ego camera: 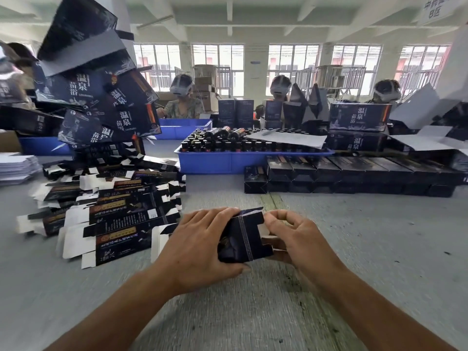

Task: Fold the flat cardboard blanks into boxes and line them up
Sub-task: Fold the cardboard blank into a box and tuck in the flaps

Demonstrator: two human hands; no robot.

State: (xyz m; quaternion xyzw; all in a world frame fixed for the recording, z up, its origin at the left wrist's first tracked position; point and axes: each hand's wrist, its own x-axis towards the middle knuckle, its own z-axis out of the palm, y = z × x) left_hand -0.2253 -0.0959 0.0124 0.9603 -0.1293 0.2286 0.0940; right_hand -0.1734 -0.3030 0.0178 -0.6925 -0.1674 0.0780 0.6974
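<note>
At six o'clock on the grey, scuffed bench [354, 224], both hands are working one dark, glossy box [240, 239], half formed. The left hand [200, 244] is wrapping its grip round the box's body, thumb underneath. The right hand [293, 236] is pinching a pale, notched end flap [266, 228] with curled fingers. At nine o'clock flat blanks [114, 219] are lying in a loose, sliding heap, dark print over white card. At two o'clock finished boxes [354, 176] are standing in a row, rectangular, touching side by side, before a blue plastic tray [228, 162] of bottles.
</note>
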